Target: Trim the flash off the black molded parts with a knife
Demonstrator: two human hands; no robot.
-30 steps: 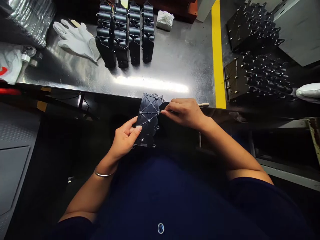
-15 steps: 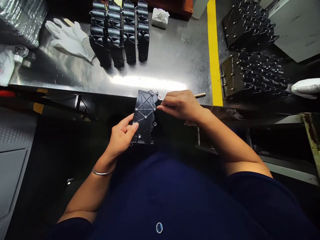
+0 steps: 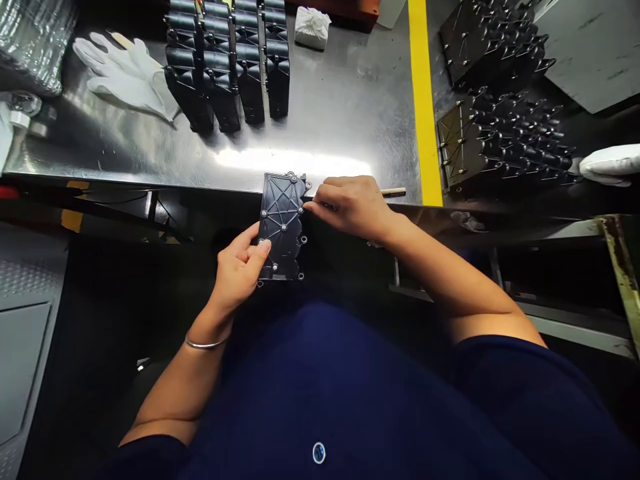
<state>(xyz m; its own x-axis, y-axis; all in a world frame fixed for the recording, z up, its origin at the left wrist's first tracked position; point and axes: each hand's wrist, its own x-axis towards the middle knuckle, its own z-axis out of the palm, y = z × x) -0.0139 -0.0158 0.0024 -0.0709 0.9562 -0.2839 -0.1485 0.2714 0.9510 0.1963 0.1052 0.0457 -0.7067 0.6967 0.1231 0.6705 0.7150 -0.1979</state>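
Note:
A flat black part with crossed ribs and small metal-ringed holes is held upright in front of the table edge. My left hand grips its lower left side, thumb on the face. At its upper right edge, my right hand is closed around a thin tool, whose pale end sticks out behind the hand. The tool's tip is hidden by the fingers.
Several black ribbed parts stand in rows on the metal table. White gloves lie left of them, a white wrapped block behind. Right of the yellow strip are stacked black parts and another person's gloved hand.
The view has shifted slightly, so the table items sit a little further left and up. Both hands keep their hold, and the right fingers remain at the part's right edge.

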